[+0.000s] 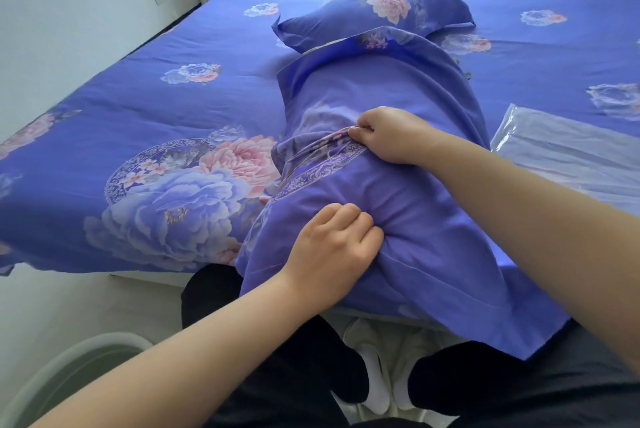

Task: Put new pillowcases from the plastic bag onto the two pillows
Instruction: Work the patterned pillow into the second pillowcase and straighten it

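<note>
Bare bedspread [145, 109] lay open left of the near pillow [381, 88]; the far pillow [374, 8] blocked beyond it, the plastic bag [561, 147] crowded its right

Matt, softly creased woven cloth is seen on the pillowcase [408, 206] and bedsheet [145, 109]; the plastic bag [568, 147] is glossy, clear film.

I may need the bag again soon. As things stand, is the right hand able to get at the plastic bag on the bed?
Probably yes. The plastic bag lies flat on the bed just right of the right hand, with nothing between them. But that hand is pinching the pillowcase and would have to let go first.
</note>
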